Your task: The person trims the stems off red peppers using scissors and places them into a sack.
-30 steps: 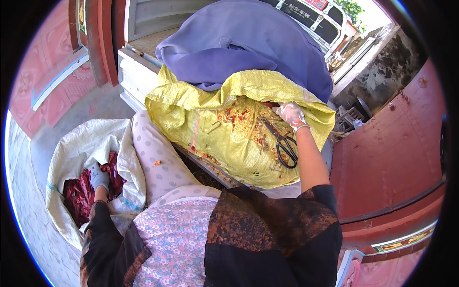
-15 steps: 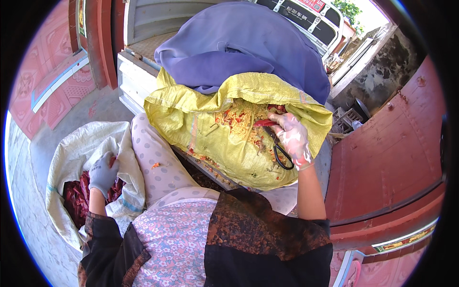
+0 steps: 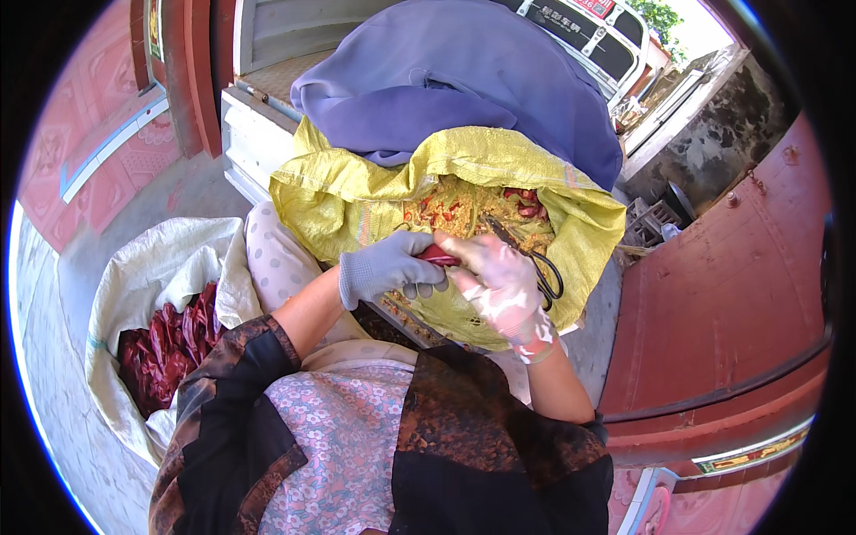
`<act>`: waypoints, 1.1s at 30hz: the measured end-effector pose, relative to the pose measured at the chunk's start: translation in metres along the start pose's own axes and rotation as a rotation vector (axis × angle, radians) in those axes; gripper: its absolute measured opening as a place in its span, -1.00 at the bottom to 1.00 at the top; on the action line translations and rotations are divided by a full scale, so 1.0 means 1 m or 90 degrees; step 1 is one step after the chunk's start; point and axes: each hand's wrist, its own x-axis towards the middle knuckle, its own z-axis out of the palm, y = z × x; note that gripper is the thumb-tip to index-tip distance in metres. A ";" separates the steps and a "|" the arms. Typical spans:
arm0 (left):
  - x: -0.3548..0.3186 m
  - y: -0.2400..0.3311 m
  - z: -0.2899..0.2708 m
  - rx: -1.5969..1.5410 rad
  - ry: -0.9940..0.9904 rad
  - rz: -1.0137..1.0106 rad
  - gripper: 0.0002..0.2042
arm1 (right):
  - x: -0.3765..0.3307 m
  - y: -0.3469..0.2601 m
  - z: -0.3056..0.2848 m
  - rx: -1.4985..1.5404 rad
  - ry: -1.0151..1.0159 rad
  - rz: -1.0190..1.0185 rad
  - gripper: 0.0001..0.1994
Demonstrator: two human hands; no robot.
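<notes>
Left hand [image 3: 385, 270] and right hand [image 3: 501, 287] both clenched on red chilli [image 3: 440, 257], right also gripping scissors [image 3: 528, 255], above yellow sack [image 3: 357, 201].

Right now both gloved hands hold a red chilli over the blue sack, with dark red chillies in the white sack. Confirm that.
Wrong on the sack: the left hand and right hand hold the red chilli over the yellow sack, per the head view. The white sack holds dark red chillies.
</notes>
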 end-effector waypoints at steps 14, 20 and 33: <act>0.012 -0.022 0.015 -0.083 -0.009 0.062 -0.93 | -0.012 0.019 0.028 0.179 0.206 0.098 -0.73; 0.006 -0.006 0.024 0.050 0.022 0.059 -0.88 | -0.013 0.024 0.020 0.023 0.174 0.020 -0.76; 0.019 -0.026 0.026 0.120 0.043 0.188 -0.84 | -0.014 0.025 0.029 0.308 0.149 0.181 -0.94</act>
